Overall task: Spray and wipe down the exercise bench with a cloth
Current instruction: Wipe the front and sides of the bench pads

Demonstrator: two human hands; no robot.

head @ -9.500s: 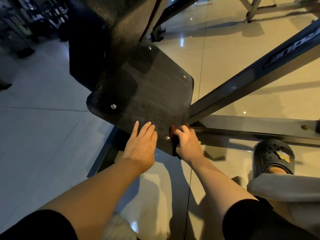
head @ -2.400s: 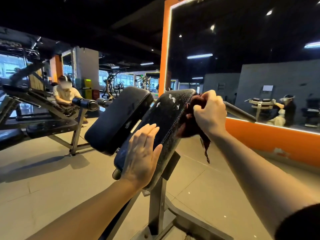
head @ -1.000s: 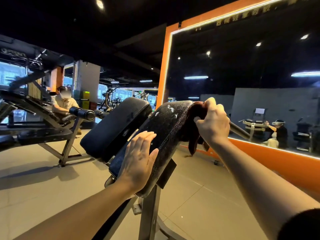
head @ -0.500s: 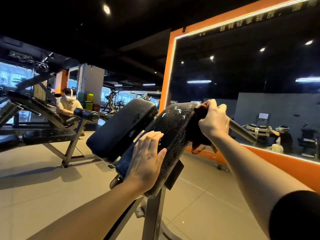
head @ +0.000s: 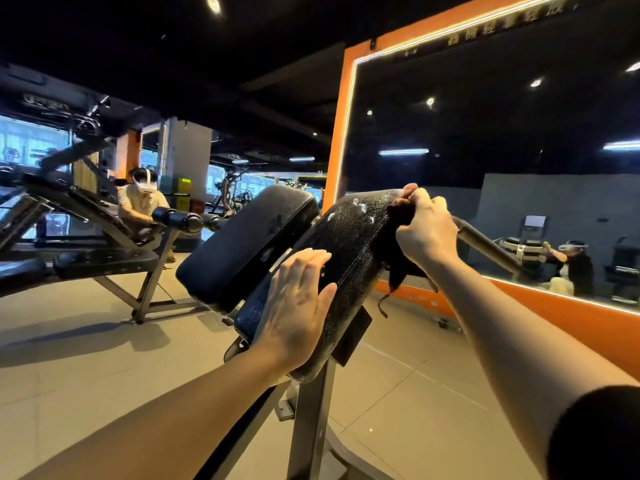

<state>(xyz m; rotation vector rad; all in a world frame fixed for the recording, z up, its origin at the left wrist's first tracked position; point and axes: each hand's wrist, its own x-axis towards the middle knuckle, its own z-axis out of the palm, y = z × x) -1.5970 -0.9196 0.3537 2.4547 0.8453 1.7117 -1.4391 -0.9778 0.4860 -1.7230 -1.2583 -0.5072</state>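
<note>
gym floor tiles [head: 86, 341] underlie the wet pad [head: 346, 244]; left hand [head: 294, 313] flat, right hand [head: 427, 230] gripping cloth [head: 398, 216].

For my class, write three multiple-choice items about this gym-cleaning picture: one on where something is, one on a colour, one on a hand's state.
1. Where is the cloth?
A. at the pad's upper right edge
B. on the floor
C. under the left hand

2. What colour is the frame around the wall mirror?
A. green
B. orange
C. white

3. How does the left hand lie on the near pad?
A. clenched in a fist
B. pinching the cloth
C. flat, fingers straight

Answers:
1 A: the right hand grips it there.
2 B: the border is plainly orange.
3 C: the palm presses against the pad's side.
</note>
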